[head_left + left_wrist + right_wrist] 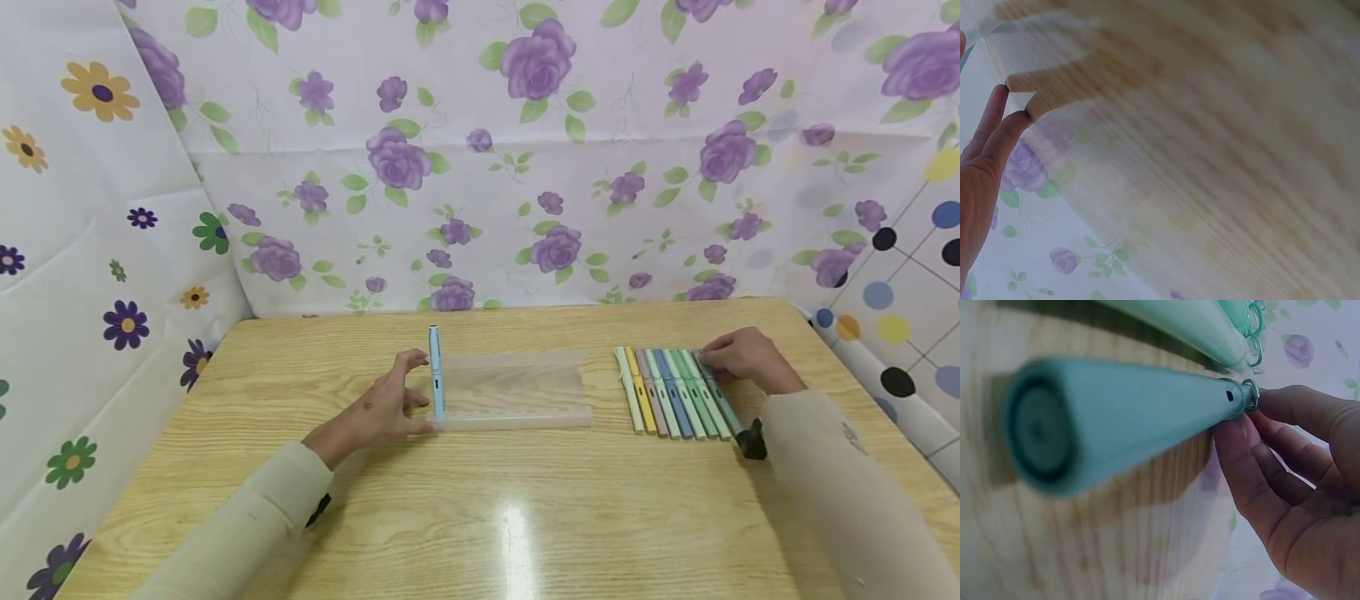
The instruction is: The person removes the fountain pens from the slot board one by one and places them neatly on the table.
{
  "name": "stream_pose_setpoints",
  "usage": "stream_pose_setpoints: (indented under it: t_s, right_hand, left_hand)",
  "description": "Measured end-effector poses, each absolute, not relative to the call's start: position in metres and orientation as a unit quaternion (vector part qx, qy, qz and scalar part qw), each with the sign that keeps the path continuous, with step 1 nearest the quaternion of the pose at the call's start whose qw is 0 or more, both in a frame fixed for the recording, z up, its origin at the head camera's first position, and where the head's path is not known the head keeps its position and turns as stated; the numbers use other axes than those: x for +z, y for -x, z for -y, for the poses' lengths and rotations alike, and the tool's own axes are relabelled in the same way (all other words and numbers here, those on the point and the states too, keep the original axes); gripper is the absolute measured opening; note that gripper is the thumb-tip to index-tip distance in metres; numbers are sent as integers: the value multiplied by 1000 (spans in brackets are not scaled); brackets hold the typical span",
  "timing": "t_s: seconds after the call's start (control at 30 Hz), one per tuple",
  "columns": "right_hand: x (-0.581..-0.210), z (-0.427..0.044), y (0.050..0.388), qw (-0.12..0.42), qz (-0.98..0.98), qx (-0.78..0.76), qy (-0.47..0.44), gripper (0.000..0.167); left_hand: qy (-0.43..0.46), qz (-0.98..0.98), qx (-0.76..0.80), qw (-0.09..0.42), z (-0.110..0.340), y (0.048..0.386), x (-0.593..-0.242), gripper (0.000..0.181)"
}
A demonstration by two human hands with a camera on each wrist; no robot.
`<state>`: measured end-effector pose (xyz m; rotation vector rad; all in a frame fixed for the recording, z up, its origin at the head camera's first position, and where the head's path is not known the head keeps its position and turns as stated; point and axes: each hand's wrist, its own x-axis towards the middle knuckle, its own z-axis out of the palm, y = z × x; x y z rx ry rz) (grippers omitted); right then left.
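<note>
A light blue pen (pixel 437 375) stands upright at the left end of a clear plastic pen rack (pixel 517 418). Beside that end is my left hand (pixel 386 402), fingers spread; its thumb reaches the rack's front corner, and two fingertips (pixel 1016 100) touch a surface in the left wrist view. With thumb and fingers, my right hand (pixel 750 358) pinches the cap end of a dark teal pen (pixel 1129 422). This pen lies at the right end of a row of pens (pixel 678 396) in pale green, yellow, mauve, blue and green.
The wooden table (pixel 480 508) carries the rack at its middle and the pen row to the right. Behind it hangs a flowered cloth (pixel 480 192), with more patterned cloth at both sides. Black straps show at both wrists.
</note>
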<state>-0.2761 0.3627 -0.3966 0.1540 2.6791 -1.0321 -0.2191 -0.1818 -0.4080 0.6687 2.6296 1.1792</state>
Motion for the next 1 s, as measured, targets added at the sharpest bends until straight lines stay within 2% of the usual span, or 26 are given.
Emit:
stream_pose_setpoints:
  t_s: [0.5,1.0]
  right_hand:
    - [-396,-362,276,143,-922,-358,-45,41]
    - [-372,-357,278,122,-924,-359,-44,39]
  left_hand:
    - [-225,-884,400,93,180,218,-409,100]
    - [-230,-882,402,93,182,219,-409,101]
